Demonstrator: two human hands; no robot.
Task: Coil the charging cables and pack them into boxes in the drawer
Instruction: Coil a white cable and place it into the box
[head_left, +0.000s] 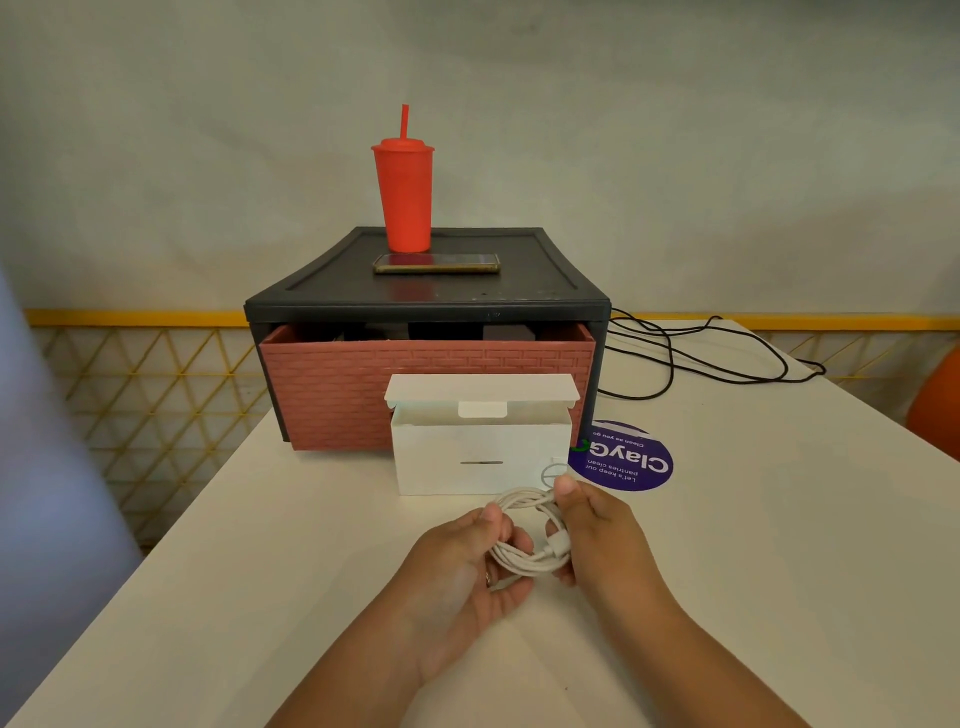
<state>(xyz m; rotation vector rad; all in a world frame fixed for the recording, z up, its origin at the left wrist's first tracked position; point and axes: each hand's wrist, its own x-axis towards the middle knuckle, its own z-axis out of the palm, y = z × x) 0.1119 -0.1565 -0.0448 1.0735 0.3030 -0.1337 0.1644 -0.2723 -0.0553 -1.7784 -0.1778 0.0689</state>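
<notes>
A white charging cable (524, 558) is wound into a small coil just above the table, held between both hands. My left hand (467, 566) grips the coil's left side, thumb on top. My right hand (597, 530) pinches its right side, near the plug. Right behind them stands a white cardboard box (480, 454) with its lid flap open. Behind the box is a black drawer unit (426, 291) whose red brick-patterned drawer (337, 389) is pulled slightly out; dark items show inside it. A loose black cable (701, 358) lies on the table to the right of the unit.
A red tumbler with a straw (404, 195) and a phone (436, 263) sit on top of the drawer unit. A round purple sticker (628, 462) lies on the white table (260, 571) beside the box. A yellow railing (135, 318) runs behind the table.
</notes>
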